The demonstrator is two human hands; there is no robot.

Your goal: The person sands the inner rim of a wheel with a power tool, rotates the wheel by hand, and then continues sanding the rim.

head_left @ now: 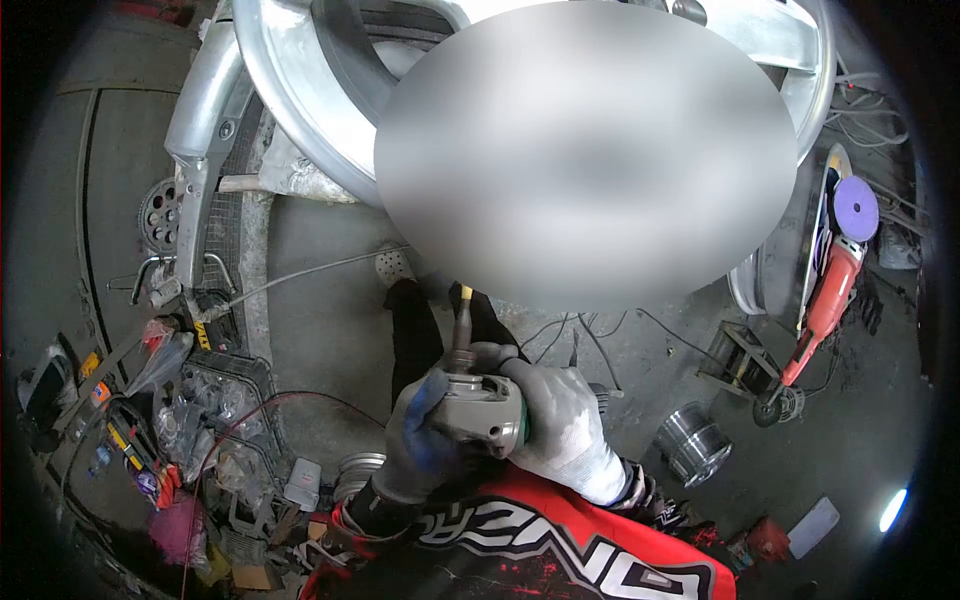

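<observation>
Both gloved hands are closed around an angle grinder (478,408) in front of my chest. Its metal gear head faces up, and a dark spindle attachment (462,335) with a yellow tip points away from me. My left hand (420,440), in a grey and blue glove, wraps the left side of the head. On the other side my right hand (562,420), in a grey-white glove, grips the body. Beyond the tool stands a large silver wheel rim (300,110), its middle covered by a blurred oval. Whether the tip touches the rim cannot be seen.
A red polisher (830,300) with a purple pad hangs at the right. Below it are a metal stand (745,360) and a shiny metal cylinder (693,445). Crates and plastic bags (215,400) crowd the left floor. A red hose (300,393) and grey cables (590,340) cross the ground.
</observation>
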